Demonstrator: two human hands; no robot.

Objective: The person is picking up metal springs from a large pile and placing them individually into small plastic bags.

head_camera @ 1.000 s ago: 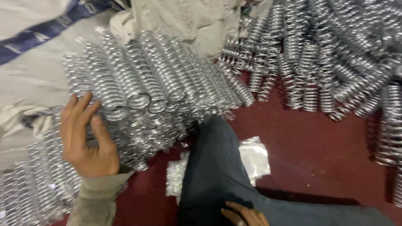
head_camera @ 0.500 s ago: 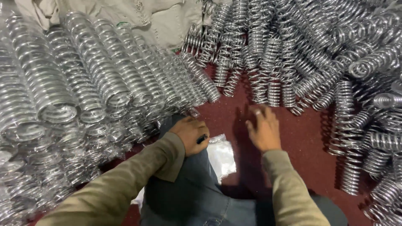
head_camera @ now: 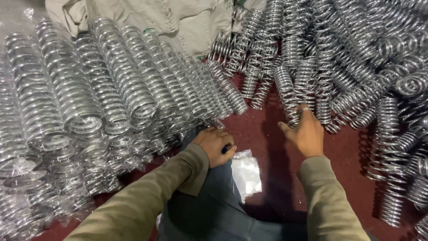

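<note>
A bare coil spring [head_camera: 287,94], long axis running toward the upper frame, is touched at its lower end by the open right hand [head_camera: 306,132]. A small dark object [head_camera: 227,148] is enclosed by the curled left hand [head_camera: 215,143], farther off at centre beside the bagged springs [head_camera: 89,98].

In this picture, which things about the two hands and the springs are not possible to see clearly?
- Head view: the left hand is closed around a small dark thing; its fingers hide what it is.
- Head view: the right hand is on a spring; whether it grips it cannot be told.
- Head view: the clear bags are partly under the knee.
- Head view: the loose springs are cut off by the right edge.
</note>
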